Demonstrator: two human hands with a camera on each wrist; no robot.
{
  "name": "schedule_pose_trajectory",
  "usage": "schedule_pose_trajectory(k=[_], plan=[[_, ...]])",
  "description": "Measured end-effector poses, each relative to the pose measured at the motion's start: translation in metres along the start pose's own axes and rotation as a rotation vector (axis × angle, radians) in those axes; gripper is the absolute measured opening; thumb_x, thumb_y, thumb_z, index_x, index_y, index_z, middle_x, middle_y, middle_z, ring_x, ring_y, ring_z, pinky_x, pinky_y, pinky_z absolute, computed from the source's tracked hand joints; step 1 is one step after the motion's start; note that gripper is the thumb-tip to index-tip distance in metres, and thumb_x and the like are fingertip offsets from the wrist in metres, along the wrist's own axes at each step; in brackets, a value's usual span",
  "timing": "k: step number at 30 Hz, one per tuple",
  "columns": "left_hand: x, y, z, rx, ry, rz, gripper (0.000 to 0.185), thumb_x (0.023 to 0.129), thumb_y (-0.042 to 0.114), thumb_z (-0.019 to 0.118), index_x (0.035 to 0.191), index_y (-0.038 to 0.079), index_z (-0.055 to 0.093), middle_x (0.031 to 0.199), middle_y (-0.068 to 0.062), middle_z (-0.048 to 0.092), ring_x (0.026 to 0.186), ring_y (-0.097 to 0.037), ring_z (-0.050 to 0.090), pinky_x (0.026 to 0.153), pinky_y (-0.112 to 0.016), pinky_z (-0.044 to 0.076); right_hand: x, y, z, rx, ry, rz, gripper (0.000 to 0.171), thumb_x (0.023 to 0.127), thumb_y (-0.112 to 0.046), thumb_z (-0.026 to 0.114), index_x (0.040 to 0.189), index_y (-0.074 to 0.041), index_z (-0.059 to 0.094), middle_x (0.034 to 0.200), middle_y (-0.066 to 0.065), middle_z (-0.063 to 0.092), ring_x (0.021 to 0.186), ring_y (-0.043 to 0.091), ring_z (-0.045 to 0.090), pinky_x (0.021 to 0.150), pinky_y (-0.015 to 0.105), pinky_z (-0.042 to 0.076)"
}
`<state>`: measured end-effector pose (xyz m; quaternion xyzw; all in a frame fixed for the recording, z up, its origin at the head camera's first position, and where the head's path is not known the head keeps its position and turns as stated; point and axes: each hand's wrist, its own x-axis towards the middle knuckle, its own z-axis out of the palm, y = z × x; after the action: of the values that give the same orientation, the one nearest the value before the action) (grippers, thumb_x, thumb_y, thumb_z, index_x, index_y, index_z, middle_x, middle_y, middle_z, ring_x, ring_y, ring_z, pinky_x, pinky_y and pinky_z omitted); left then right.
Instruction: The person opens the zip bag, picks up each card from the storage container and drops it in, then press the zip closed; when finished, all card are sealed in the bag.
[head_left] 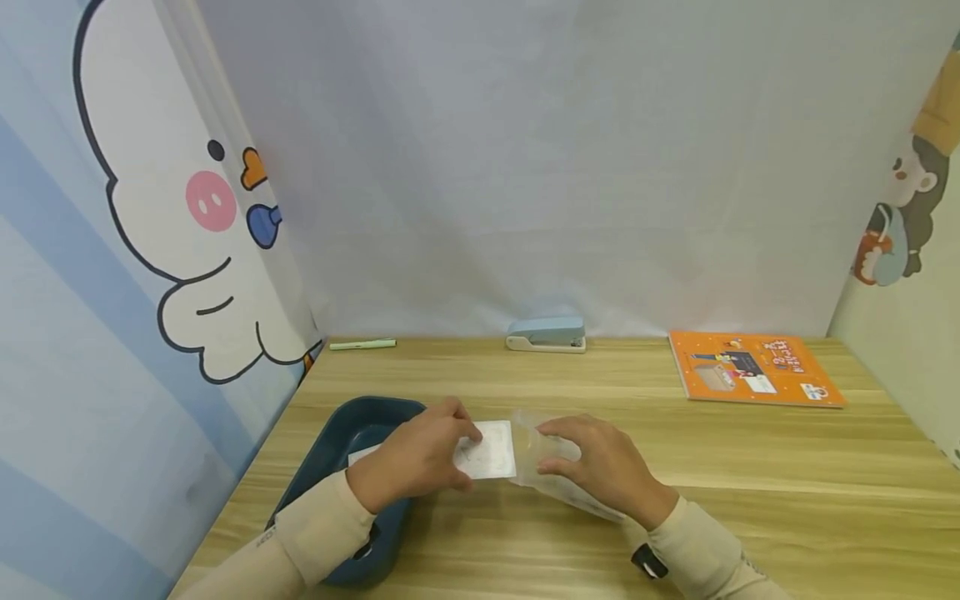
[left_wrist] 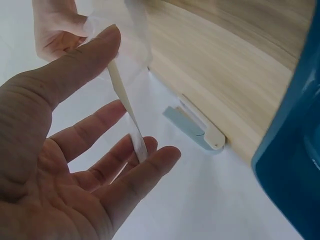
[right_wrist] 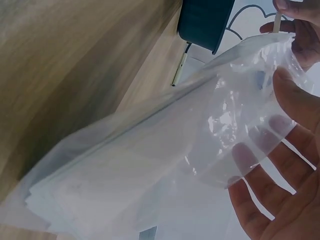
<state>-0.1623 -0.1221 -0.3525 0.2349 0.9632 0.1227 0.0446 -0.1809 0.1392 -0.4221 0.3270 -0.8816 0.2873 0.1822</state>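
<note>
My left hand (head_left: 420, 454) pinches a flat white square packet (head_left: 491, 450) between thumb and fingers. In the left wrist view the packet (left_wrist: 125, 97) appears edge-on. To its right, my right hand (head_left: 611, 467) holds a translucent plastic bag (head_left: 529, 454), thumb on one side and fingers on the other. The bag's mouth is right at the packet's edge. The right wrist view shows a stack of thin white pieces (right_wrist: 115, 185) inside the bag. Beneath my left forearm stands a dark teal bin (head_left: 318, 462), with a white piece (head_left: 363, 454) at its opening, partly hidden by the hand.
Along the table's back edge lie a light green pen (head_left: 363, 343) and a light blue stapler (head_left: 547, 333). An orange booklet (head_left: 753, 368) lies at the back right. Behind the wooden table (head_left: 720, 500) hangs a pale curtain (head_left: 562, 167).
</note>
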Motion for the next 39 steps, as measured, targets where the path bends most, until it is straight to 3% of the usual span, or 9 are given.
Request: schedule_pose_trajectory(k=[6,20,25,30,35,39], plan=[[0.001,0.003,0.0,-0.001,-0.026,0.005,0.057,0.066,0.026,0.097,0.117,0.011,0.074,0.115,0.0,0.055,0.097,-0.02,0.061,0.078,-0.038,0.053,0.0,-0.001,0.002,0.0,0.013,-0.02,0.049,0.071,-0.033,0.089,0.113,-0.01,0.075,0.111,0.004,0.074,0.101,0.024,0.07,0.081,0.041,0.056],[0.008,0.011,0.007,-0.016,-0.035,0.1,0.056,0.07,0.033,0.094,0.117,0.012,0.071,0.127,-0.006,0.06,0.108,-0.023,0.062,0.084,-0.04,0.054,0.004,-0.008,0.005,0.04,-0.028,0.004,0.049,0.073,-0.031,0.088,0.115,-0.01,0.075,0.112,0.004,0.073,0.103,0.023,0.069,0.082,0.039,0.056],[0.0,0.005,0.001,-0.044,-0.029,0.031,0.066,0.072,0.041,0.091,0.126,0.013,0.066,0.141,-0.009,0.053,0.118,-0.029,0.059,0.09,-0.045,0.052,0.003,-0.007,0.003,0.022,-0.027,0.033,0.048,0.074,-0.033,0.088,0.115,-0.011,0.075,0.113,0.003,0.073,0.104,0.023,0.069,0.083,0.041,0.056],[-0.011,0.0,-0.006,-0.054,-0.031,-0.071,0.065,0.078,0.038,0.088,0.131,0.013,0.061,0.125,-0.005,0.06,0.102,-0.025,0.064,0.08,-0.044,0.053,0.003,-0.004,0.0,0.004,-0.003,0.038,0.048,0.071,-0.033,0.089,0.113,-0.012,0.076,0.112,0.003,0.074,0.104,0.024,0.069,0.084,0.041,0.055],[-0.009,0.002,-0.004,-0.057,-0.026,-0.04,0.038,0.084,0.033,0.083,0.116,0.016,0.069,0.1,0.004,0.067,0.087,-0.014,0.064,0.07,-0.038,0.052,0.005,-0.005,0.0,0.004,-0.001,0.03,0.048,0.072,-0.033,0.088,0.113,-0.012,0.076,0.112,0.003,0.074,0.104,0.024,0.069,0.084,0.041,0.055],[-0.004,0.006,0.0,-0.025,-0.035,-0.002,0.029,0.084,0.033,0.083,0.107,0.018,0.074,0.093,0.009,0.067,0.082,-0.007,0.062,0.068,-0.037,0.052,0.008,-0.009,0.002,0.019,-0.018,0.028,0.045,0.075,-0.033,0.087,0.114,-0.012,0.076,0.112,0.003,0.074,0.104,0.024,0.069,0.085,0.042,0.055]])
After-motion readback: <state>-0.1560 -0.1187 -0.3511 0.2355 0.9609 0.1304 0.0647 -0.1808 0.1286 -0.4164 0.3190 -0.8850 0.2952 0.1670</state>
